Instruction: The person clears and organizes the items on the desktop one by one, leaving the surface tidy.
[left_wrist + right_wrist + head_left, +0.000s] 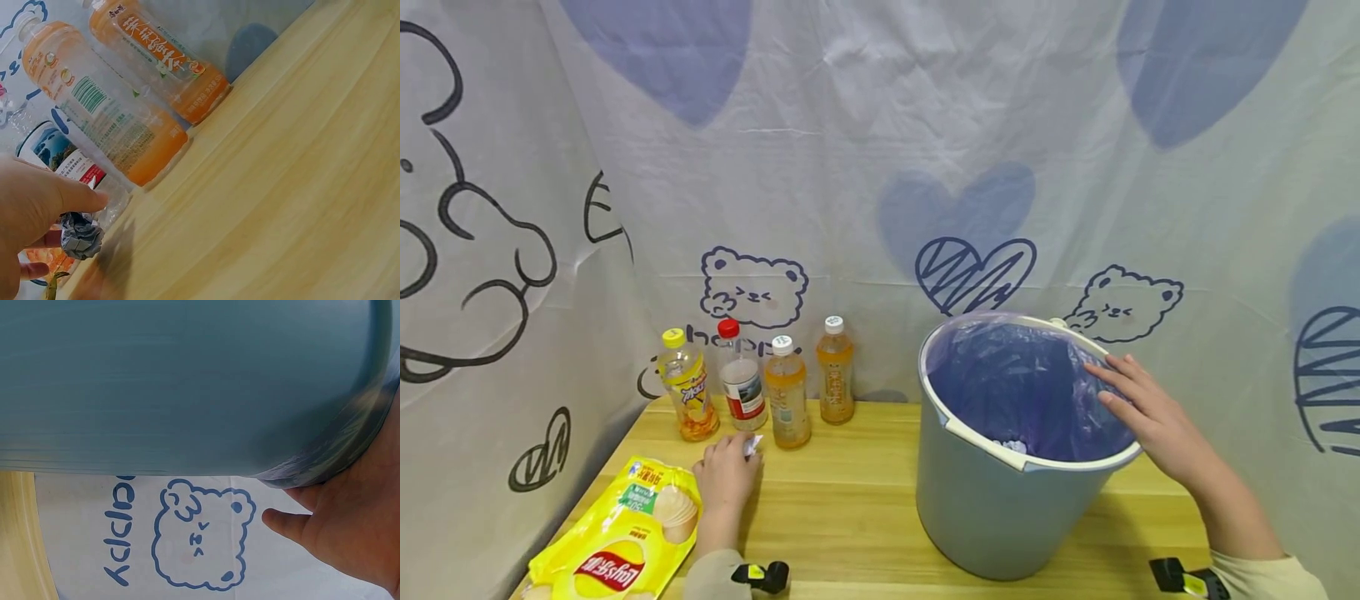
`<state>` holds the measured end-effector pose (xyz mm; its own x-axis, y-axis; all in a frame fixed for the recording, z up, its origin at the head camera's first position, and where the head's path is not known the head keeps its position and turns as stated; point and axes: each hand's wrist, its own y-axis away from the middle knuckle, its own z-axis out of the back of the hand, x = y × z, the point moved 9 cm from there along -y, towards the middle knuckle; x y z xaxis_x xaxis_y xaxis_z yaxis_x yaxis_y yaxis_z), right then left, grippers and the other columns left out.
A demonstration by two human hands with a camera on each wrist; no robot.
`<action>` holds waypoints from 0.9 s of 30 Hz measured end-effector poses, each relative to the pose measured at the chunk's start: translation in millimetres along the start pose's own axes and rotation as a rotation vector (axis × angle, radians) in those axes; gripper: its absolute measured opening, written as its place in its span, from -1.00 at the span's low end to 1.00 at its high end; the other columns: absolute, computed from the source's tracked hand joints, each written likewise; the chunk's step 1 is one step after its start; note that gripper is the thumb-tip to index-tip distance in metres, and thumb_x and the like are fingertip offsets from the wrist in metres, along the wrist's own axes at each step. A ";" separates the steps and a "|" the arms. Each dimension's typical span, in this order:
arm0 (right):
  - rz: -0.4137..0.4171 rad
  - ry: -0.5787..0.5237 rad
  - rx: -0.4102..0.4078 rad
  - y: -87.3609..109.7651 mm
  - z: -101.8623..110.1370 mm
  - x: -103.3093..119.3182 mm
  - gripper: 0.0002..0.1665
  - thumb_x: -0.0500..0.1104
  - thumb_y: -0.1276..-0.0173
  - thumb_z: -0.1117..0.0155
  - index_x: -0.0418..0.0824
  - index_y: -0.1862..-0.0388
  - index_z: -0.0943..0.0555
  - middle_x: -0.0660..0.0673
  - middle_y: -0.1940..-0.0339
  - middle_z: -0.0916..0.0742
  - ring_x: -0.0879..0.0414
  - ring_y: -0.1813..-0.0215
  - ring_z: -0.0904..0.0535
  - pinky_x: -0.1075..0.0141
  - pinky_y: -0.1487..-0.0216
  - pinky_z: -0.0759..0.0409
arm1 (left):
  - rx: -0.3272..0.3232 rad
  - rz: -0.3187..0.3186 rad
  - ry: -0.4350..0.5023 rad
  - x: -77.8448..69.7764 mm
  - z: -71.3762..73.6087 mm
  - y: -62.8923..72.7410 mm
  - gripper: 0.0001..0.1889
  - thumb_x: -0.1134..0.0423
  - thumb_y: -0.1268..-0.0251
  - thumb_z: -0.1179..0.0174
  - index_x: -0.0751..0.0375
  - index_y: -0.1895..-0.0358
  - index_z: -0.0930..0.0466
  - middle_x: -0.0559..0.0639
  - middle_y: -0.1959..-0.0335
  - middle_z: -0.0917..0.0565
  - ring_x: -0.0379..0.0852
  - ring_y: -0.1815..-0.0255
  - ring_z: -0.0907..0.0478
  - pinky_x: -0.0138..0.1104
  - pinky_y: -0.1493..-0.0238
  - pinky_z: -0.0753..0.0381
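Observation:
At the left of the table my left hand (727, 472) pinches a crumpled paper ball (81, 235) between thumb and fingers, just in front of the bottles. My right hand (1161, 417) rests on the right rim of a grey-blue trash bin (1000, 517), its fingers fairly straight over the opening. In the right wrist view the thumb (284, 524) stands off the bin's outer wall. A purple plastic bag (1000, 367) lines the bin. Some crumpled white paper (1015, 447) shows inside; the rest of the bottom is hidden.
Behind my left hand stand a yellow-capped bottle (688, 392), a red-capped bottle (742, 383) and two white-capped bottles of orange drink, one nearer (787, 400) and one farther back (836, 375). A yellow Lay's chip bag (625, 533) lies at the left. Printed cloth (865, 208) hangs behind the table.

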<state>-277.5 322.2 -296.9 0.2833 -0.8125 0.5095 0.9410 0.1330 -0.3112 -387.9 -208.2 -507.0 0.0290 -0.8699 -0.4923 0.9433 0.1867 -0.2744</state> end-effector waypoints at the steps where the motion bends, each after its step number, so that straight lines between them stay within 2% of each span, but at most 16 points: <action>1: 0.002 0.000 -0.001 -0.1 -0.2 -0.2 -0.41 -0.01 -0.55 0.10 -0.19 -0.47 -0.30 -0.43 -0.55 -0.16 -0.40 -0.59 0.25 -0.56 -0.27 0.20 | 0.000 0.006 0.002 0.6 0.6 0.3 -0.58 0.13 -0.25 -0.27 0.18 -0.15 -0.56 0.31 -0.11 -0.61 0.32 -0.06 -0.49 0.23 -0.02 -0.35; 5: 0.008 -0.004 -0.005 0.0 -0.7 -0.7 -0.42 -0.03 -0.54 0.09 -0.20 -0.46 -0.31 -0.43 -0.54 -0.16 -0.41 -0.59 0.25 -0.56 -0.27 0.20 | -0.019 0.019 0.010 2.6 4.5 0.8 -0.58 0.12 -0.26 -0.27 0.19 -0.15 -0.56 0.31 -0.09 -0.62 0.33 -0.05 -0.50 0.23 -0.02 -0.34; 10: 0.016 -0.019 -0.009 0.7 0.0 0.0 -0.42 -0.04 -0.54 0.08 -0.21 -0.46 -0.31 -0.44 -0.54 -0.15 -0.41 -0.58 0.26 -0.56 -0.27 0.21 | -0.078 0.008 0.031 -0.2 16.3 0.6 -0.58 0.12 -0.25 -0.28 0.17 -0.15 -0.56 0.32 -0.07 -0.63 0.34 -0.06 -0.51 0.21 -0.03 -0.34; 21: 0.005 -0.014 -0.004 -0.3 -0.3 -1.0 -0.42 -0.03 -0.54 0.09 -0.18 -0.47 -0.30 -0.43 -0.55 -0.15 -0.40 -0.59 0.27 -0.56 -0.27 0.21 | -0.232 -0.054 0.071 -26.1 54.5 3.9 -0.58 0.11 -0.18 -0.35 0.13 -0.11 -0.59 0.26 -0.05 -0.66 0.28 -0.03 -0.50 0.16 -0.02 -0.34; 27: -0.001 -0.012 0.003 -0.5 -0.7 -1.9 -0.41 -0.02 -0.55 0.10 -0.19 -0.47 -0.29 -0.42 -0.55 -0.14 -0.39 -0.59 0.28 -0.56 -0.27 0.22 | -0.341 -0.111 0.090 -45.6 79.2 9.2 -0.57 0.11 -0.13 -0.40 0.14 -0.06 -0.61 0.24 -0.02 -0.68 0.25 -0.01 -0.51 0.15 -0.04 -0.35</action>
<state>-278.6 323.3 -298.2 0.2846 -0.8055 0.5198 0.9418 0.1338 -0.3083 -354.4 -202.9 -421.7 -0.1111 -0.8524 -0.5109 0.7741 0.2482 -0.5823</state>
